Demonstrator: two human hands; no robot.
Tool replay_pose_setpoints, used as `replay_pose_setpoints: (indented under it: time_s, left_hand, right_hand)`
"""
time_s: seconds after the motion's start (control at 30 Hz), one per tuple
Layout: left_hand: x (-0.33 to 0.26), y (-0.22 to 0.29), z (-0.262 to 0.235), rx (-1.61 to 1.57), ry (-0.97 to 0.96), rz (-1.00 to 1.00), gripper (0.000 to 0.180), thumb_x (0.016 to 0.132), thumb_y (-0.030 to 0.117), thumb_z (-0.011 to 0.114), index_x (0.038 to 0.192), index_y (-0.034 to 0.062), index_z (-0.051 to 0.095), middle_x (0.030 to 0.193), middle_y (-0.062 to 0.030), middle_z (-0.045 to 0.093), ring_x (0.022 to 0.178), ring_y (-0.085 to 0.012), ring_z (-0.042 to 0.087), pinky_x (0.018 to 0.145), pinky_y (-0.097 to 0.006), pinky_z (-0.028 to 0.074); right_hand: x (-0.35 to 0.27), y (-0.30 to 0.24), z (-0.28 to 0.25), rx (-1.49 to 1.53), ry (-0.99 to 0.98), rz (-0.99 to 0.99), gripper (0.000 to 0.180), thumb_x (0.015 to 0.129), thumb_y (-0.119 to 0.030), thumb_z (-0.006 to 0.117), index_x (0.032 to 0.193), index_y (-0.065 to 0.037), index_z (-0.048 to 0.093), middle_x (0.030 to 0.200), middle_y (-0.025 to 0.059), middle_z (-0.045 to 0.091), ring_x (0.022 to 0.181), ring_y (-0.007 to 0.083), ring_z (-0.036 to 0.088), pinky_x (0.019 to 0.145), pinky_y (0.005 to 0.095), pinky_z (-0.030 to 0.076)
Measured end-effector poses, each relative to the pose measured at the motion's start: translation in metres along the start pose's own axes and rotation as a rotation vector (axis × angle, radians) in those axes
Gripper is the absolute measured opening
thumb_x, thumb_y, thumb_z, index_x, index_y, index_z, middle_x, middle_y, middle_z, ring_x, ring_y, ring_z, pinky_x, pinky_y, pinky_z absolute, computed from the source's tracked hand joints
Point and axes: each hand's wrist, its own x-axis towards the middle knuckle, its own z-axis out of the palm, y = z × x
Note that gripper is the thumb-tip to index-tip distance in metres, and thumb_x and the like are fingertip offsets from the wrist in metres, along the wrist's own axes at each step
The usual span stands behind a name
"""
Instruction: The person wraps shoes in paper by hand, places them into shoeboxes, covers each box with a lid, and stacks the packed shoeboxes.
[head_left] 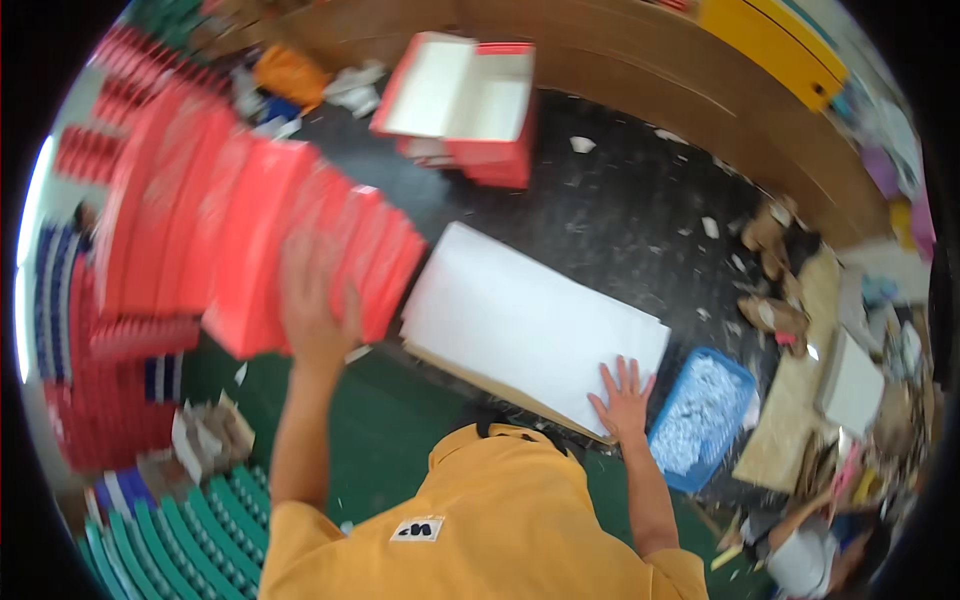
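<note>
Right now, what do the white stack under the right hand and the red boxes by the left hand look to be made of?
The white stack looks like matte paper sheets, thin layered edges, on a brown board. The red boxes look like smooth-coated cardboard, though blur hides detail. The right hand lies flat on the stack; the left hand is against the boxes.

The left hand [315, 315] and the red boxes [270, 250] it presses against are smeared by motion blur, so the box edges run together and cannot be counted. The white sheet stack [530, 320] hides most of the brown board [470, 375] beneath it. At the near right edge, another person [815, 555] is cut off by the rim. Scraps on the far floor [620, 190] are too small to identify.
</note>
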Motion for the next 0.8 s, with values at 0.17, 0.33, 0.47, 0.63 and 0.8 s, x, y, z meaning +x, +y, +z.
replay_pose_setpoints:
  time_s: [0.17,0.33,0.47,0.63,0.8]
  left_hand:
    - [-0.117,0.038,0.216,-0.303,-0.545,-0.141,0.062,0.095,0.029,0.064,0.151,0.0087,0.047,0.163,-0.0271,0.025,0.150,-0.0508,0.023,0.120,-0.064,0.019]
    - [-0.182,0.033,0.282,-0.076,-0.736,-0.133,0.074,0.096,0.039,0.060,0.159,0.0111,0.034,0.168,-0.0282,0.010,0.152,-0.0556,0.007,0.118,-0.073,0.006]
    - [-0.177,0.035,0.271,-0.046,-0.754,-0.083,0.074,0.097,0.036,0.057,0.159,0.0059,0.030,0.166,-0.0312,0.011,0.152,-0.0556,0.008,0.119,-0.071,0.008]
    - [-0.172,0.043,0.282,-0.186,-0.798,-0.114,0.077,0.097,0.031,0.057,0.156,-0.0067,0.026,0.162,-0.0375,0.016,0.151,-0.0549,0.015,0.122,-0.063,0.014]
    - [-0.148,0.051,0.252,-0.324,-0.706,-0.201,0.081,0.089,0.020,0.061,0.154,-0.0131,0.024,0.160,-0.0388,0.021,0.150,-0.0534,0.020,0.124,-0.057,0.016]
  right_hand:
    - [0.009,0.015,-0.015,0.011,-0.029,-0.056,0.059,0.096,-0.053,0.057,0.148,-0.023,0.053,0.160,0.0065,0.040,0.151,0.0325,0.030,0.119,0.0726,0.011]
    - [0.065,0.087,-0.045,0.235,0.246,0.059,0.041,0.090,-0.034,0.071,0.124,-0.011,0.068,0.123,0.0124,0.067,0.119,0.0307,0.060,0.108,0.0509,0.042]
    - [0.210,0.240,-0.095,0.609,0.663,0.690,0.030,0.097,-0.027,0.062,0.100,0.002,0.070,0.087,0.0212,0.071,0.086,0.0363,0.072,0.077,0.0429,0.055]
    - [0.329,0.414,-0.100,0.822,0.682,1.066,0.049,0.093,-0.040,0.066,0.102,0.008,0.068,0.070,0.0159,0.070,0.053,0.0223,0.068,0.053,0.0373,0.054]
    - [0.357,0.267,-0.098,1.748,0.735,0.680,0.018,0.095,-0.003,0.054,0.112,-0.001,0.059,0.086,0.0133,0.071,0.060,0.0228,0.068,0.047,0.0342,0.052]
